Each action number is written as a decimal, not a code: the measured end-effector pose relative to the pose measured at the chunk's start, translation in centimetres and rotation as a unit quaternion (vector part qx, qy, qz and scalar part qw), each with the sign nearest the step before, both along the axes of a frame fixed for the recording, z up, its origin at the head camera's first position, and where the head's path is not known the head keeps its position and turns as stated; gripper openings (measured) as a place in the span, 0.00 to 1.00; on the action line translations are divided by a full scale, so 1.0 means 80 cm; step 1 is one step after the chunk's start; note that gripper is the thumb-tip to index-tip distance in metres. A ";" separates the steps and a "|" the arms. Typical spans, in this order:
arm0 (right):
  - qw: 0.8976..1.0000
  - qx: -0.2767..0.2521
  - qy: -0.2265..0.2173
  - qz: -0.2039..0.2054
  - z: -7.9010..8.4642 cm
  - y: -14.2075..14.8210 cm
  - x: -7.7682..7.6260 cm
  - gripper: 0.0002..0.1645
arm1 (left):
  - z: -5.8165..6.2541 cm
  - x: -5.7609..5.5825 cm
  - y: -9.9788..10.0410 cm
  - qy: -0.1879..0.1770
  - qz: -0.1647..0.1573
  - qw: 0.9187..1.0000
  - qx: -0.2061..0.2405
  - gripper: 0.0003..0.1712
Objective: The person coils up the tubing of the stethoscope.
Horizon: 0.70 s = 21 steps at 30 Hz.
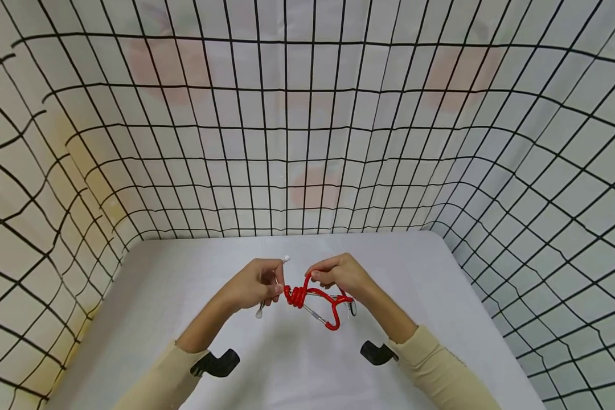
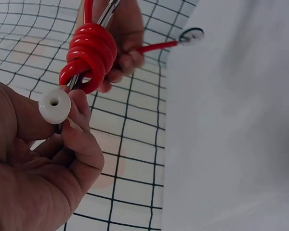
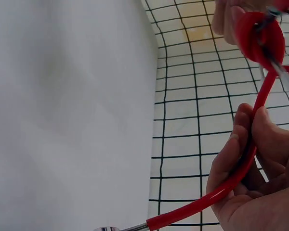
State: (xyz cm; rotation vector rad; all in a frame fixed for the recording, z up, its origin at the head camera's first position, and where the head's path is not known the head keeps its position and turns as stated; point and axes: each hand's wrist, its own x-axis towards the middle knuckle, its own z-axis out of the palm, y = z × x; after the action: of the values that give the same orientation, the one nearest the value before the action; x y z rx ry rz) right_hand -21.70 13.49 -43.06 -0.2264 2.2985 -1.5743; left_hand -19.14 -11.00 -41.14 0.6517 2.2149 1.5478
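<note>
In the head view, a red tube wound in a tight coil (image 1: 295, 296) around metal rods hangs between both hands. My left hand (image 1: 258, 285) grips the assembly at its left end, where a thin bar carries a white knob (image 1: 259, 314) at each end. One white knob (image 2: 55, 113) shows close up in the left wrist view. My right hand (image 1: 345, 276) pinches the tube just right of the coil. The red tube (image 3: 207, 199) passes between its thumb and fingers in the right wrist view. A metal rod (image 1: 315, 314) leads to a red-sleeved bend (image 1: 333, 327).
A white-covered table (image 1: 195, 370) lies below the hands. Black netting (image 1: 312, 128) rises at the back and both sides, with pale cloth behind it. Black wrist mounts (image 1: 222, 363) sit at both sleeves.
</note>
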 end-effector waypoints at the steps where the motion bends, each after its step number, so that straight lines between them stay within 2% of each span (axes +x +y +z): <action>1: 1.000 -0.007 -0.011 -0.007 -0.003 -0.001 0.000 0.08 | 0.001 0.000 0.000 -0.005 0.006 1.000 0.007 0.07; 6: 0.997 -0.060 -0.047 -0.023 -0.010 -0.007 0.005 0.14 | 0.009 0.000 0.000 -0.028 0.025 0.999 0.032 0.06; 11: 0.987 -0.151 -0.061 0.000 -0.017 -0.005 0.008 0.19 | 0.012 -0.002 0.001 -0.055 0.061 0.996 0.040 0.04; 13: 0.984 -0.164 -0.073 -0.007 -0.022 -0.006 0.009 0.19 | 0.013 -0.003 0.001 -0.064 0.080 0.994 0.042 0.04; 18: 0.978 -0.170 -0.107 -0.055 -0.023 -0.017 0.014 0.19 | 0.011 -0.007 0.004 -0.075 0.133 0.987 0.048 0.02; 21: 0.973 -0.200 -0.102 -0.056 -0.024 -0.023 0.017 0.19 | 0.009 -0.008 0.005 -0.075 0.166 0.982 0.057 0.02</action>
State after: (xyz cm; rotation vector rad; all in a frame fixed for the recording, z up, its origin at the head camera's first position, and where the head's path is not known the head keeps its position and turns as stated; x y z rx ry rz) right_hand -20.33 11.68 -45.00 -0.0276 1.8518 -2.0086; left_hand -19.76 -10.59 -40.43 0.1910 2.2156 1.8275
